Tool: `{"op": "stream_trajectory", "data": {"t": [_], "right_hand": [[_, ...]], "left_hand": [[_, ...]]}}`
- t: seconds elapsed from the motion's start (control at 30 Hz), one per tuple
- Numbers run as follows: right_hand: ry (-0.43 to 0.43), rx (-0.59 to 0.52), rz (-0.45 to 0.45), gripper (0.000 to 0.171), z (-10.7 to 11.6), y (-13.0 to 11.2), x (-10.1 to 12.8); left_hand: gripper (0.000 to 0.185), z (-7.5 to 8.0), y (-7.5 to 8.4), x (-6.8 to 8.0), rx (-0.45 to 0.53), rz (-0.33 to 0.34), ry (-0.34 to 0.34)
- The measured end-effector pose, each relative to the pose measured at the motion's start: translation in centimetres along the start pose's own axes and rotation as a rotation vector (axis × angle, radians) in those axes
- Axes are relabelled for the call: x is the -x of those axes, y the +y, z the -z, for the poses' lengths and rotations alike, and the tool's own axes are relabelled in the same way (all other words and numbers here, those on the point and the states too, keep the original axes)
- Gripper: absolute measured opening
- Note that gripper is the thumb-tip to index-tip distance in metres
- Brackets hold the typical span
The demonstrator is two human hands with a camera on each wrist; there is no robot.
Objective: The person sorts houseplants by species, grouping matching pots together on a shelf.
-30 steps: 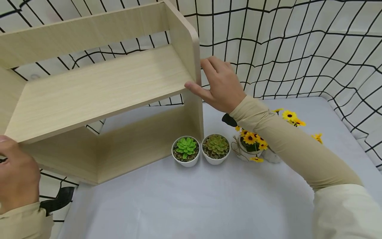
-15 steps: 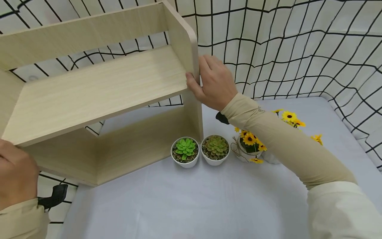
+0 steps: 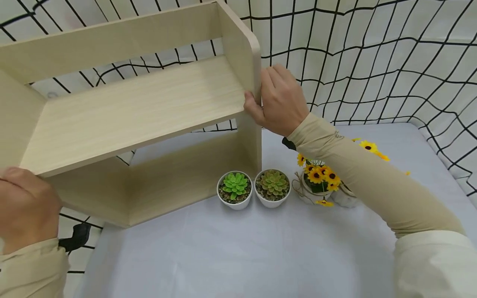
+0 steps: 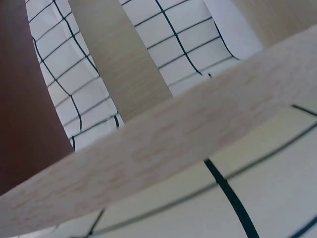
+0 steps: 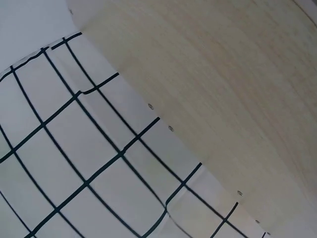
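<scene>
A two-tier pale wooden shelf (image 3: 145,116) stands at an angle on the left of the head view. My left hand (image 3: 30,207) grips its left side, fingers curled at the front edge. On the opposite side, my right hand (image 3: 281,99) holds the right side panel, thumb on the front edge near the middle board and fingers on the outer face. The left wrist view has the shelf's panel edge (image 4: 163,134) crossing diagonally. A broad wooden face of the shelf (image 5: 213,89) fills much of the right wrist view. Neither wrist view includes fingers.
A bright green succulent (image 3: 235,186) and a duller one (image 3: 273,184) stand in white pots by the shelf's lower right corner. Potted yellow flowers (image 3: 320,178) are partly hidden by the right sleeve. Black-grid cloth (image 3: 354,62) backs the white-covered table (image 3: 231,252).
My right thumb has drawn in from the middle board to the side panel's edge, and the fingers have curled more. The shelf and pots appear slightly farther right in the head view.
</scene>
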State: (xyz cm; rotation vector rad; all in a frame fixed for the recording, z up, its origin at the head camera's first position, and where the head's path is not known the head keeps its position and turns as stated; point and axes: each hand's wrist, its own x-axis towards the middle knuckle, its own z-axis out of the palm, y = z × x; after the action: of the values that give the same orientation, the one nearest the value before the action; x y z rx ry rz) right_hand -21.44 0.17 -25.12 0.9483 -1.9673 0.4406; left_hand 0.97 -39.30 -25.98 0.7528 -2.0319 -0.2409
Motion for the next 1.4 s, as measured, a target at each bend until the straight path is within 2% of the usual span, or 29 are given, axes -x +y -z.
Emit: {"op": "stream_trajectory", "data": {"t": [0.07,0.2,0.47,0.73,0.8,1.03,1.2,1.33,1.4], "right_hand": [[0.006,0.002,0.0,0.034,0.4,0.5,0.3],[0.013,0.015,0.014,0.034,0.8,1.4,0.7],[0.007,0.028,0.039,0.035,1.1,2.2,0.9],[0.002,0.042,0.038,0.036,2.1,3.7,1.7],[0.002,0.046,0.036,0.037,2.4,4.2,2.0],[0.021,0.065,0.009,0.043,3.2,5.7,3.0],[0.036,0.08,-0.014,0.047,3.7,6.6,3.6],[0.06,0.087,-0.031,0.051,4.1,7.3,4.1],[0.079,0.089,-0.042,0.051,4.3,7.7,4.3]], "left_hand": [[0.051,-0.3,0.7,0.0,0.052,0.002,0.004],[0.06,-0.5,1.8,0.0,0.13,0.011,0.0],[0.066,-1.0,2.7,-0.3,0.196,-0.076,0.027],[0.081,-2.7,3.9,-0.8,0.306,-0.102,0.06],[0.081,-3.3,4.2,-0.9,0.307,-0.123,0.069],[0.062,-5.9,5.3,-1.4,0.248,-0.154,0.081],[0.041,-7.1,6.3,-1.6,0.285,-0.199,0.122],[0.046,-7.7,7.4,-1.3,0.283,-0.236,0.135],[0.06,-8.0,8.1,-1.2,0.275,-0.251,0.134]]}}
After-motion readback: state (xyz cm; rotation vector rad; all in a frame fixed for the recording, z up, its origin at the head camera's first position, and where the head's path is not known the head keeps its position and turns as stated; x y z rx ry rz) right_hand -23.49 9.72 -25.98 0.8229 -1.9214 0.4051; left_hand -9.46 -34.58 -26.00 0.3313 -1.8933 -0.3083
